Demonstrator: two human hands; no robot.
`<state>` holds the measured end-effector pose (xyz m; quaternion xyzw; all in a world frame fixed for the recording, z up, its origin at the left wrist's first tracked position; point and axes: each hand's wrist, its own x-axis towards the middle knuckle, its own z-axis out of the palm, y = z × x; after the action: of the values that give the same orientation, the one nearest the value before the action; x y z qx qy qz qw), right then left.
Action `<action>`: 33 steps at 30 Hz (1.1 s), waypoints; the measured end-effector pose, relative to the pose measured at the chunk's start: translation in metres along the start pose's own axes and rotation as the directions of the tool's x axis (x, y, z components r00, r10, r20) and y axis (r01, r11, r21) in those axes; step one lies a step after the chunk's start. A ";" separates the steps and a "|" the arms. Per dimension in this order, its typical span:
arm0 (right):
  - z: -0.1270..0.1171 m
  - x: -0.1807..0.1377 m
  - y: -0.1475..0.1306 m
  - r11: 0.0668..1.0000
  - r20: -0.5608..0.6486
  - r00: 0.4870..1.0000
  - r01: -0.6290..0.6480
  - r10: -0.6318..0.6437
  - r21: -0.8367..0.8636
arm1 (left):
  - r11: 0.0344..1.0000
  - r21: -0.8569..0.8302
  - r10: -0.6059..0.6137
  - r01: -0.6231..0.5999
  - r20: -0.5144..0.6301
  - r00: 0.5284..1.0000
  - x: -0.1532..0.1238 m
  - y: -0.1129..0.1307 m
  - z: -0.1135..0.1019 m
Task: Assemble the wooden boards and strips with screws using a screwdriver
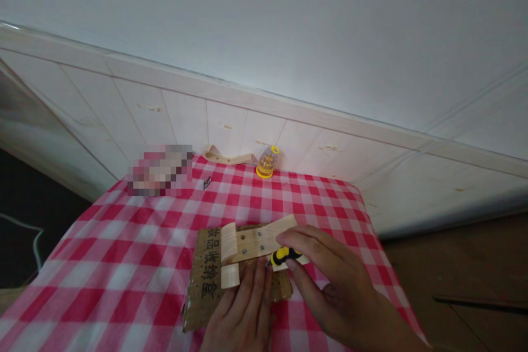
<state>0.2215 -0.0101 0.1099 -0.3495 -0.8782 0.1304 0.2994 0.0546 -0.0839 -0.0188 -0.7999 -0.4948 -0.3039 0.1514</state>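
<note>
My right hand grips a short yellow-and-black screwdriver between thumb and fingers. The tool's tip points left, close beside the fingertips of my left hand. That hand lies flat with its fingers stretched out, pressing on a pale wooden piece that is largely hidden beneath it. Just behind lies another light wooden piece with curved ends and several screws in its face. Both rest on a brown cardboard piece with dark handwritten characters along its left side.
A red-and-white checked cloth covers the table. Toward the back stand a clear-and-yellow container of screwdriver bits and a curved wooden piece. Small metal parts lie nearby, right of a blurred-out item. A white panelled wall rises behind.
</note>
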 end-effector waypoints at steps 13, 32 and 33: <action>0.006 0.004 -0.006 0.999 -0.005 0.999 -0.033 0.033 0.022 | 1.000 0.008 0.001 -0.001 0.021 1.000 -0.002 0.000 0.001; 0.007 0.007 -0.003 0.998 0.000 1.000 -0.005 0.005 0.058 | 0.993 0.092 0.063 -0.068 0.057 0.996 -0.009 -0.005 -0.002; 0.007 0.007 -0.003 0.999 -0.002 1.000 -0.003 0.003 0.054 | 0.995 0.083 0.052 -0.056 0.047 0.998 -0.009 -0.004 -0.001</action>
<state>0.2113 -0.0077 0.1088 -0.3428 -0.8734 0.1544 0.3095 0.0481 -0.0892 -0.0243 -0.8126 -0.4887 -0.2605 0.1818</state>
